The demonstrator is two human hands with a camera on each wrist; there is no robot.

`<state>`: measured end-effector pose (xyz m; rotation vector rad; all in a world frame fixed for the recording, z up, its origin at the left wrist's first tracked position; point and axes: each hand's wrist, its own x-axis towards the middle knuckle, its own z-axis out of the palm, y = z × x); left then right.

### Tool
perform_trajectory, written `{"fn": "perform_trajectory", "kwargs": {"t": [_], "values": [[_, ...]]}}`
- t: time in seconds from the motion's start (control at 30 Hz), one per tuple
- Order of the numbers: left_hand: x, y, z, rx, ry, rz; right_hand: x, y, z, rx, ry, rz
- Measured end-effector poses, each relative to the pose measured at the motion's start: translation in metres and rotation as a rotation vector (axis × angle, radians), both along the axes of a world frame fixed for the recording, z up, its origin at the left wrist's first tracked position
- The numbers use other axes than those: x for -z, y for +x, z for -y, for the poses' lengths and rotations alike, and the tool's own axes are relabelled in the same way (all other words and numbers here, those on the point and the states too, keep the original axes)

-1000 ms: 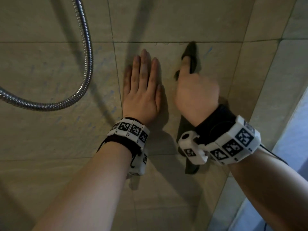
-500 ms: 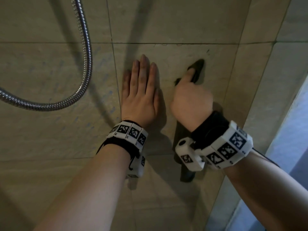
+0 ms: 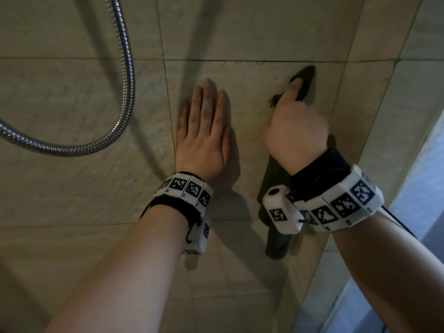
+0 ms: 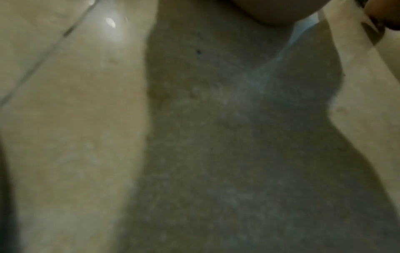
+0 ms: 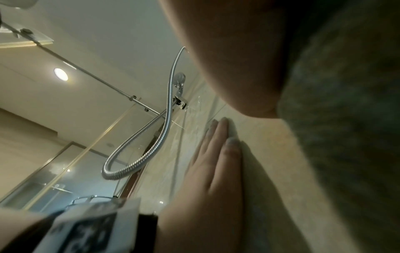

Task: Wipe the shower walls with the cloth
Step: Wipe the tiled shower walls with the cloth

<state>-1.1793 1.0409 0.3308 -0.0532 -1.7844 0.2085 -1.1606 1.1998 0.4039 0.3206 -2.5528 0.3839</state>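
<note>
A ribbed silver metal shower hose (image 3: 125, 75) hangs in front of me on my left, dropping down and curving into a loop. In the right wrist view its upper end runs up to a chrome shower head in a wall bracket (image 5: 180, 82). Beside that, a thin chrome support bar (image 5: 93, 77) slants across to a clear glass shower screen (image 5: 71, 171). A round recessed ceiling light (image 5: 61, 74) glows above the bar. Low down in that view I can make out a curved chrome wire rack (image 5: 90, 199), partly hidden.
</note>
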Motion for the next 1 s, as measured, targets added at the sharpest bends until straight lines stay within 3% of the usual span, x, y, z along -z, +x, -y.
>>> {"fn": "perform_trajectory", "kwargs": {"t": [0.13,0.27,0.5,0.7,0.8,1.0], "values": [[0.001,0.0,0.0,-0.014,0.005,0.012,0.007,0.0,-0.006,0.014,0.014,-0.041],[0.0,0.0,-0.001,-0.02,0.015,0.024,0.045,0.005,-0.002,-0.054,0.117,-0.017],[0.007,0.003,-0.013,-0.03,0.131,0.032,0.119,0.009,-0.006,-0.137,0.257,0.292],[0.03,0.007,-0.029,-0.019,0.237,0.092,0.122,-0.003,-0.03,0.036,0.12,0.245],[0.034,0.009,-0.033,-0.025,0.255,0.102,0.129,-0.006,-0.033,0.065,0.043,0.311],[0.034,0.013,-0.033,-0.038,0.244,0.128,0.161,0.013,-0.004,-0.057,0.187,0.491]]}}
